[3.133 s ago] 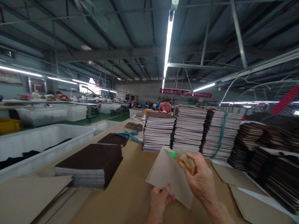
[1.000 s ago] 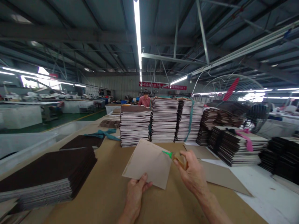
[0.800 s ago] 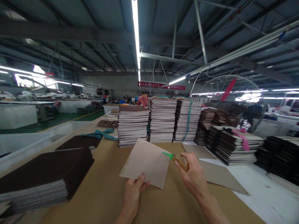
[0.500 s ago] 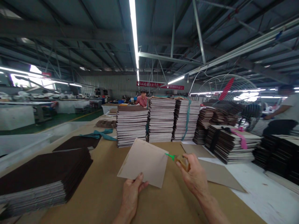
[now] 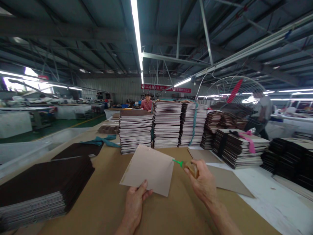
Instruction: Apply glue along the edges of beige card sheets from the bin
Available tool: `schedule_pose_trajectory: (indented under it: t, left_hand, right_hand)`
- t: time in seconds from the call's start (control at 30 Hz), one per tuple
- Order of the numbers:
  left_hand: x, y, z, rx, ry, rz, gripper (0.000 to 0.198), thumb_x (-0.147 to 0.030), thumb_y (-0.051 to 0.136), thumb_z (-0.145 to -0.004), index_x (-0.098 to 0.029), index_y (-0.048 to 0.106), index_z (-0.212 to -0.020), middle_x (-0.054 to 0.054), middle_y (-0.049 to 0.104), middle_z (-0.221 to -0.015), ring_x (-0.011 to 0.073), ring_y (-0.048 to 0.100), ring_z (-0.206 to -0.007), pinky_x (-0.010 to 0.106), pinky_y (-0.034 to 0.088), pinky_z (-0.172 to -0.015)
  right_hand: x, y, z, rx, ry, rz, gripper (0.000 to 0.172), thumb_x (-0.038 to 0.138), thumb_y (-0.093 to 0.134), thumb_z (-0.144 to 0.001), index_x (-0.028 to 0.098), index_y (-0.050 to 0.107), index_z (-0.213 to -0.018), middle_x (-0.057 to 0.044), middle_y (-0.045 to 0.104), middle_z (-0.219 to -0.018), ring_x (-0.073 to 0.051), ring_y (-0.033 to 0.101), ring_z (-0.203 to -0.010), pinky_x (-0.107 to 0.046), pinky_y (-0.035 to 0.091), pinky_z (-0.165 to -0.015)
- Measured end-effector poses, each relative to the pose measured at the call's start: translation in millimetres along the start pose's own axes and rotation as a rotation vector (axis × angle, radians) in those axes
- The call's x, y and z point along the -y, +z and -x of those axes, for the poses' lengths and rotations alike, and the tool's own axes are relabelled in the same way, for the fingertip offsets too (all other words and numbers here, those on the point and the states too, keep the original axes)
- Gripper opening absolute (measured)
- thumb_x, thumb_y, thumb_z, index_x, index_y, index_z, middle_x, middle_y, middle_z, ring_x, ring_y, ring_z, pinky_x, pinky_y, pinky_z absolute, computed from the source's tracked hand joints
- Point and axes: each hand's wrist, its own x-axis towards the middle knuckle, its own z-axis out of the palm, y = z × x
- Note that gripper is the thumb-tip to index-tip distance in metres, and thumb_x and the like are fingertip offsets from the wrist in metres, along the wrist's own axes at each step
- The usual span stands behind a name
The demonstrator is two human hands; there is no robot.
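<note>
My left hand (image 5: 134, 204) pinches the near edge of a square grey-brown card (image 5: 149, 169), holding it tilted above the brown table (image 5: 105, 202). In my right hand (image 5: 204, 184) is a small amber glue bottle (image 5: 191, 168) with a green nozzle. The nozzle tip touches the card's right edge. Both hands are closed on what they hold.
A low stack of dark brown sheets (image 5: 41, 184) lies at the left. Tall stacks of striped sheets (image 5: 166, 125) stand behind the card, with lower bundles (image 5: 241, 148) to the right. Loose cards (image 5: 226, 179) lie to the right of my hand. One person (image 5: 146, 103) sits far back; another (image 5: 260, 112) walks at the right.
My view has swung to the right since the earliest frame. The card and bottle stay together in my hands. A person at the right has walked leftwards behind the bundles.
</note>
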Motion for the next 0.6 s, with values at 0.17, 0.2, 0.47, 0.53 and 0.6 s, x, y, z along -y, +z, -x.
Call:
schedule_pose_trajectory:
  t: [0.17, 0.2, 0.47, 0.53, 0.6]
  left_hand:
    - [1.6, -2.1, -2.8, -0.041, -0.01, 0.014, 0.023, -0.019, 0.072, -0.074, -0.01, 0.063, -0.094, 0.008, 0.066, -0.09, 0.0183, 0.062, -0.073, 0.035, 0.062, -0.064]
    - [2.2, -2.3, -3.5, -0.042, -0.009, 0.015, 0.024, -0.019, 0.072, -0.074, -0.01, 0.063, -0.094, 0.009, 0.066, -0.09, 0.018, 0.062, -0.072, 0.035, 0.061, -0.063]
    - [3.1, -3.8, -3.6, -0.032, -0.007, 0.016, 0.026, -0.02, 0.072, -0.074, -0.01, 0.062, -0.096, 0.008, 0.066, -0.089, 0.0172, 0.061, -0.07, 0.034, 0.061, -0.061]
    - [3.0, -4.0, -3.8, -0.024, -0.001, 0.02, 0.029, -0.021, 0.073, -0.073, -0.011, 0.062, -0.098, 0.008, 0.066, -0.091, 0.0169, 0.061, -0.07, 0.033, 0.061, -0.061]
    - [3.0, -3.9, -4.4, -0.029, 0.004, 0.027, 0.031, -0.022, 0.075, -0.07, -0.011, 0.062, -0.096, 0.007, 0.066, -0.09, 0.0161, 0.06, -0.068, 0.034, 0.061, -0.061]
  right_hand:
    - [0.9, -2.0, 0.4, 0.006, 0.005, -0.011, 0.033, 0.055, 0.045, -0.09, 0.025, 0.049, -0.104, -0.002, 0.053, -0.099, -0.021, 0.056, -0.08, -0.033, 0.043, -0.065]
    - [0.5, -1.9, -0.1, 0.0, 0.013, -0.011, 0.033, 0.055, 0.046, -0.09, 0.025, 0.049, -0.104, -0.003, 0.053, -0.099, -0.022, 0.056, -0.08, -0.034, 0.043, -0.065]
    - [-2.0, -1.8, 3.8, 0.047, 0.007, -0.043, 0.031, 0.053, 0.047, -0.089, 0.026, 0.049, -0.104, -0.002, 0.052, -0.099, -0.021, 0.056, -0.08, -0.033, 0.044, -0.065]
    - [-1.8, -2.8, 5.4, 0.05, 0.004, -0.044, 0.03, 0.052, 0.048, -0.09, 0.026, 0.048, -0.105, -0.002, 0.052, -0.1, -0.021, 0.055, -0.081, -0.033, 0.044, -0.066]
    - [-1.3, -3.8, 6.8, 0.073, 0.002, -0.04, 0.029, 0.051, 0.049, -0.089, 0.027, 0.049, -0.105, -0.001, 0.052, -0.099, -0.02, 0.055, -0.079, -0.033, 0.044, -0.065]
